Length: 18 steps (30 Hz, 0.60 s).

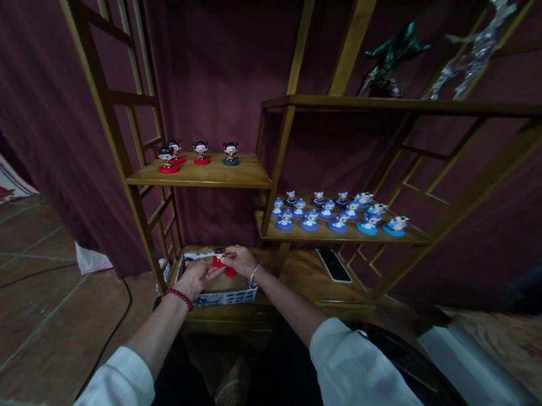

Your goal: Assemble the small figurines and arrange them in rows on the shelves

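Note:
Both my hands meet above an open box (226,297) on the lowest shelf. My left hand (197,276), with a red bead bracelet at the wrist, has its fingers closed on a small red figurine (219,256) with black hair. On the same figurine, from the right, are the fingers of my right hand (241,260), which wears a silver bangle. A red round piece (230,271) shows just under my right fingers. Several similar figurines (201,152) stand on the upper left shelf (207,175), most on red bases and one on a dark base.
Several blue and white figurines (309,220) stand on the middle right shelf (295,234). A phone (334,265) lies on the lowest shelf, right of the box. Higher up are a green sculpture (394,53) and a clear one (478,52). A cable (117,326) crosses the tiled floor.

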Available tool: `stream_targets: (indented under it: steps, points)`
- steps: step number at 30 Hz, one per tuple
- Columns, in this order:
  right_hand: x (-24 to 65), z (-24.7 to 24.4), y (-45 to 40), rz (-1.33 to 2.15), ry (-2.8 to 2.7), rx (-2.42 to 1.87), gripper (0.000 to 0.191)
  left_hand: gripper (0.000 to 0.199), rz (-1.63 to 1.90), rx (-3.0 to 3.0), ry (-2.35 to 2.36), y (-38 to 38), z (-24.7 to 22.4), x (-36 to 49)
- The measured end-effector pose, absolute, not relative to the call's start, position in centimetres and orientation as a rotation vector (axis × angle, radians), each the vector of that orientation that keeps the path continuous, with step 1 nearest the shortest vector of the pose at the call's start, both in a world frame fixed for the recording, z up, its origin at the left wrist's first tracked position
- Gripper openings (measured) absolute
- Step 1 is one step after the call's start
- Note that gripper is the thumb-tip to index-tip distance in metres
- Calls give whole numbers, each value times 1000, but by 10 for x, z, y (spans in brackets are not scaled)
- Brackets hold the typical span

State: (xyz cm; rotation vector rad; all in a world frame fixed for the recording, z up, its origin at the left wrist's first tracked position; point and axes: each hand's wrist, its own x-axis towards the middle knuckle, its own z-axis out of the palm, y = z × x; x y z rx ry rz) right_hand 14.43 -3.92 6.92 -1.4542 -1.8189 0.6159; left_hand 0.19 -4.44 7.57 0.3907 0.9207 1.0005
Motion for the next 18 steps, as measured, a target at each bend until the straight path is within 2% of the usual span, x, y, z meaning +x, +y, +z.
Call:
stream_targets:
  steps: [8, 18]
  points:
    - [138, 71, -44, 956, -1635, -1307, 14, 19, 1039, 516, 987, -56, 93, 4]
    - [138, 82, -51, 993, -1611, -1305, 8, 19, 1087, 506, 1039, -63, 102, 8]
